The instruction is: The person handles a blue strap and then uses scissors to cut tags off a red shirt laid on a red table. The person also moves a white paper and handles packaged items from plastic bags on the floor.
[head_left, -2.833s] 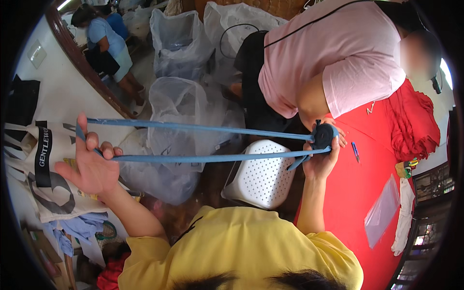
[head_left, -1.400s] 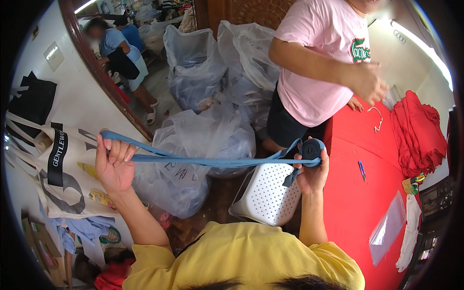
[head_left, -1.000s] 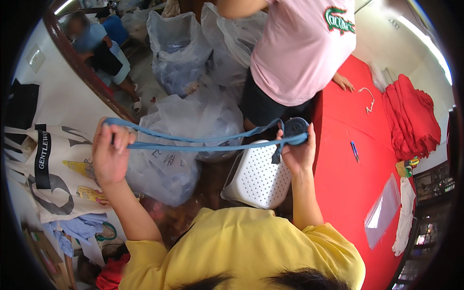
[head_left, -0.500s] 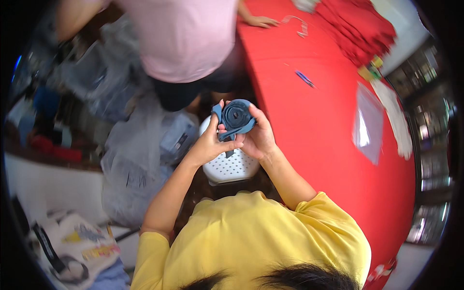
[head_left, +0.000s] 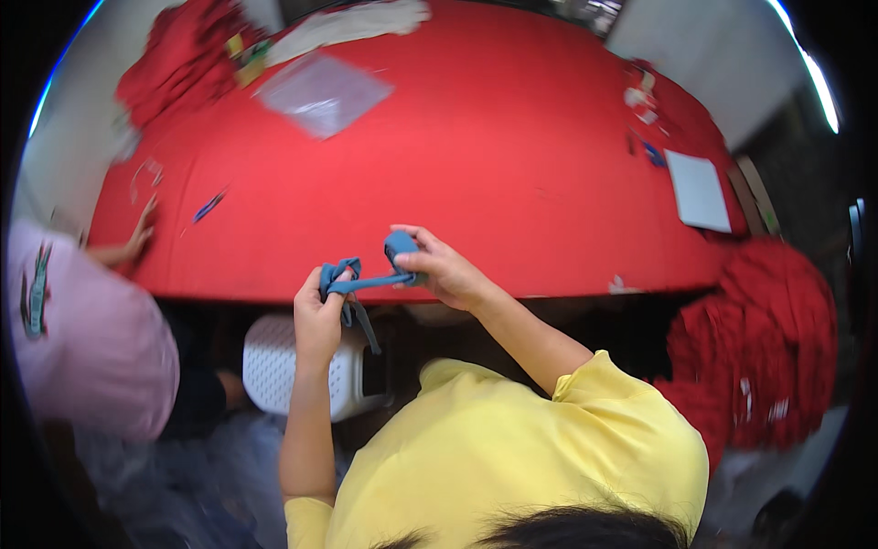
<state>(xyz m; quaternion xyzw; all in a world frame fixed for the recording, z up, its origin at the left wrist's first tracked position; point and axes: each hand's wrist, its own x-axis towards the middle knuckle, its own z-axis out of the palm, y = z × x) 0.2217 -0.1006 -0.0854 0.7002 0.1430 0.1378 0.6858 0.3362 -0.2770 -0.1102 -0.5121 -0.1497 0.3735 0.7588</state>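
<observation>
My right hand (head_left: 446, 273) grips a rolled blue-grey fabric strip (head_left: 401, 249), its thumb near the bottom of the roll and its fingers round the far side. From the roll a stretch of the same strip runs left to my left hand (head_left: 317, 316), which is closed on a bunched, looped part of it. A loose end dangles below the left hand, over a white stool. Both hands are in front of the near edge of the red-covered table (head_left: 476, 165).
Left of me stands a person in a pink shirt (head_left: 101, 339), one hand on the table. A perforated white stool (head_left: 274, 371) stands below. On the table lie a blue pen-like tool (head_left: 208, 207), a clear plastic bag (head_left: 325, 96) and a white pad (head_left: 697, 190). Red fabric (head_left: 759, 339) is heaped right.
My view has swung right to face the table. The roll was cupped between both hands; now the right hand has it, and the strip stretches across to the left hand.
</observation>
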